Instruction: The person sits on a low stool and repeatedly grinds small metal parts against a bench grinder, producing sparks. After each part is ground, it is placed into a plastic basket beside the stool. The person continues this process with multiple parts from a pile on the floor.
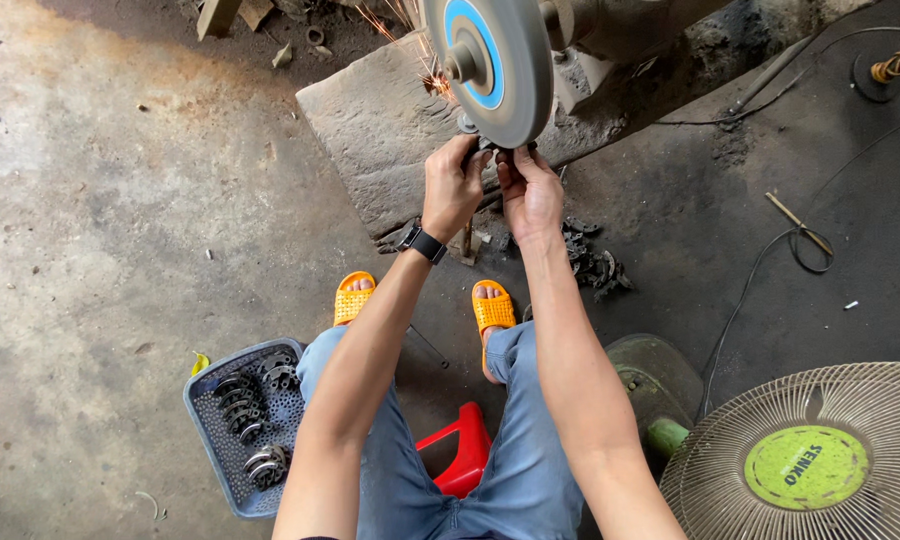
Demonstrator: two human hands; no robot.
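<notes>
While sparks (pixel 425 62) fly, my left hand (pixel 453 186) and right hand (pixel 530 190) pinch one small metal piece (pixel 489 146) against the single grinding wheel (pixel 490 62); one basket (pixel 210 440) beside me

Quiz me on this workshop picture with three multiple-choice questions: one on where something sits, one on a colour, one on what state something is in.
1. Where is the grey basket of metal rings?
A. On the floor by the person's left leg
B. On the stone slab
C. On top of the fan

2. What colour are the sandals?
A. Blue
B. Orange
C. Black

3. What is the grinding wheel doing?
A. Lying on the floor
B. Covered up
C. Throwing sparks

Answers:
1 A: the basket lies on the concrete beside that leg.
2 B: both sandals are orange.
3 C: sparks fly beside the grinding wheel, where the left hand and right hand press a small part.
</notes>
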